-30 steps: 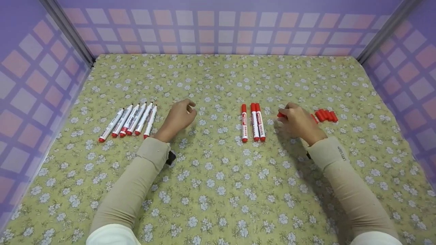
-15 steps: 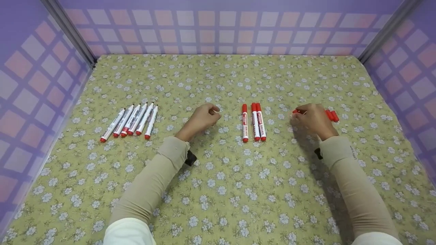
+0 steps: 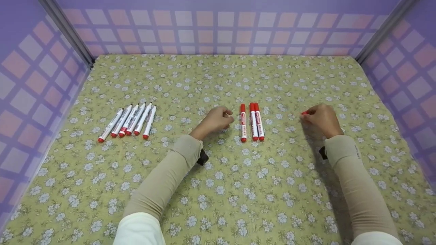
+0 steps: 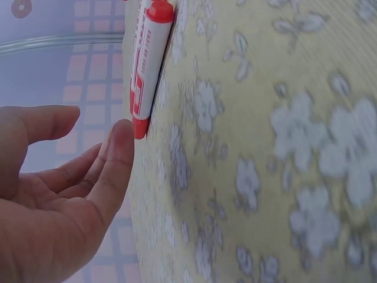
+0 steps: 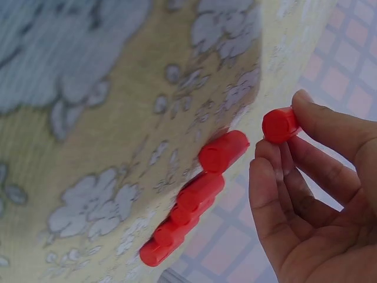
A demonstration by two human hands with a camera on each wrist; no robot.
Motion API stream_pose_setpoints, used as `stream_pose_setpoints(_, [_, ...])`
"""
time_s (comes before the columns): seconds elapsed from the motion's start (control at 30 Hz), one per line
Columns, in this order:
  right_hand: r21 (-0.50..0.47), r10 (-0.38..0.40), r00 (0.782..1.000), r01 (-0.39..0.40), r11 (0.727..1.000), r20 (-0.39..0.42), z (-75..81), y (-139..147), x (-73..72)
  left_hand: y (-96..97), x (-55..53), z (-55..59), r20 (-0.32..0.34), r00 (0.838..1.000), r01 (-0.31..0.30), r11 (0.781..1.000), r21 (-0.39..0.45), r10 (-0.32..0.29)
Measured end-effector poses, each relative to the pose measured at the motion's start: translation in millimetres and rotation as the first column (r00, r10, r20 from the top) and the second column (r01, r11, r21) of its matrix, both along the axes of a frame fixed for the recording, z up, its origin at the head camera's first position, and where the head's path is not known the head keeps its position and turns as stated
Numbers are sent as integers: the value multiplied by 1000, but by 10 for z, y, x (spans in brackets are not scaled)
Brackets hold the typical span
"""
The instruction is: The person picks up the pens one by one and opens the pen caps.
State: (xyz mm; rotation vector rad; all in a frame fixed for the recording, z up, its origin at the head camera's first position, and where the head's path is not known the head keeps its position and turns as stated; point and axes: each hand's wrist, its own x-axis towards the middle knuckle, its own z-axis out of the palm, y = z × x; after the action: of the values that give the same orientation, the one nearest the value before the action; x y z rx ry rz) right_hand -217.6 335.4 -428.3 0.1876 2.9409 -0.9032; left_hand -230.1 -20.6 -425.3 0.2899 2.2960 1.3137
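Note:
In the head view my right hand (image 3: 323,119) pinches a red marker cap (image 5: 280,125) between thumb and fingertips, close over the cloth. The right wrist view shows a row of several loose red caps (image 5: 200,191) lying beside that hand; in the head view the hand hides them. My left hand (image 3: 214,121) holds nothing, its thumb and fingers apart. It is just left of three capped red-and-white markers (image 3: 243,124), two of which lie side by side. In the left wrist view its fingertips (image 4: 122,138) are near one marker's end (image 4: 140,128).
Several uncapped white markers (image 3: 131,119) with dark tips and red ends lie in a slanted row at the left. A flowered yellow-green cloth (image 3: 218,190) covers the table. Purple checked panels (image 3: 214,23) stand at the back and both sides.
My left hand has moved right, from beside the uncapped markers to the capped ones. The right hand has shifted right with the red cap and now covers the loose caps in the head view.

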Motion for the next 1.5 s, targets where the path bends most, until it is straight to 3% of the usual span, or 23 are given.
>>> stream_pose_setpoints(0.47, [28,45,999,-45,999,6,-11,71,-16,254,-26,-52,25,999,-38,997,-72,40])
stream_pose_setpoints(0.63, [23,41,999,-42,999,28,-15,69,-26,311,-62,-81,-18,999,-39,992,-119,37])
stream_pose_setpoints(0.87, [30,46,998,-47,998,46,-25,56,-20,416,-112,-96,-27,997,-81,981,-177,78])
stream_pose_setpoints(1.1, [40,48,997,-51,998,61,-1,52,-13,504,-161,-107,-76,995,-76,982,-175,63])
stream_pose_setpoints(1.27, [39,50,995,-54,998,82,1,69,-2,565,-168,-101,-73,995,-88,976,-197,75])
stream_pose_setpoints(1.5, [74,52,991,-62,995,121,-9,127,10,700,-125,-104,-117,989,-122,959,-254,95])
